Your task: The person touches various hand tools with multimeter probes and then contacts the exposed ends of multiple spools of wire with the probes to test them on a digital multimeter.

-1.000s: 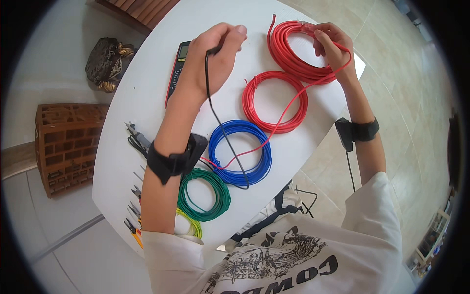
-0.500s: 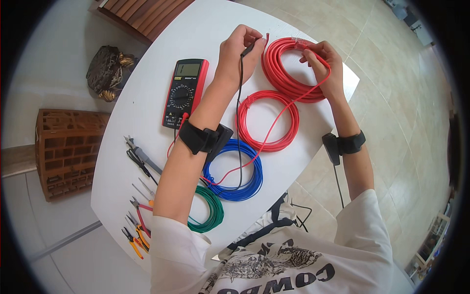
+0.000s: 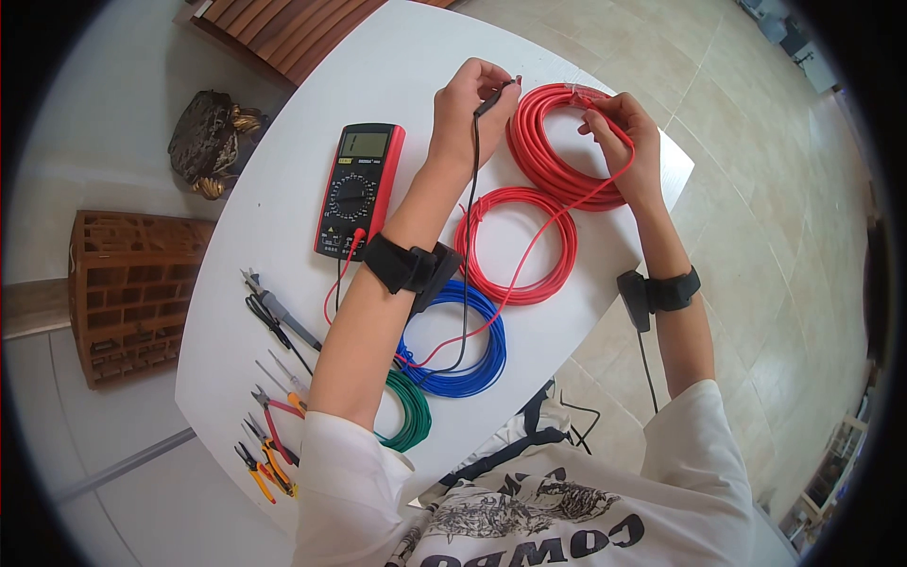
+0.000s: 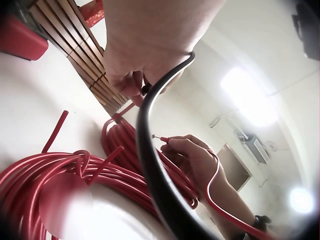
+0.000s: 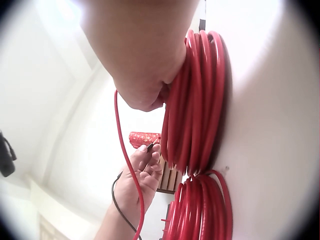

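2 hands work over the far end of the white tabletop (image 3: 283,170). The left hand (image 3: 470,99) pinches the black probe (image 3: 491,100) with curled fingers, its tip raised toward the loose end of the large red wire coil (image 3: 553,142). The right hand (image 3: 624,128) pinches the red probe (image 4: 162,138) just above that same coil, its thin red lead (image 3: 529,248) trailing back across the smaller red coil (image 3: 515,246) and the blue coil (image 3: 453,345).

Compared with 1 second ago, the left arm has swung toward the big coil, so the black probe now sits close to the coil's free end rather than over bare tabletop. That move has also uncovered the multimeter (image 3: 359,189), which is now fully in view beside the left forearm. The right hand has hardly shifted.

Judging from this, both probes are being brought to the 2 ends of the large red coil, and contact looks near but not clearly made; the left wrist view shows a gap between the probe tips. The green coil (image 3: 411,416) and the hand tools (image 3: 269,444) lie untouched near the person.
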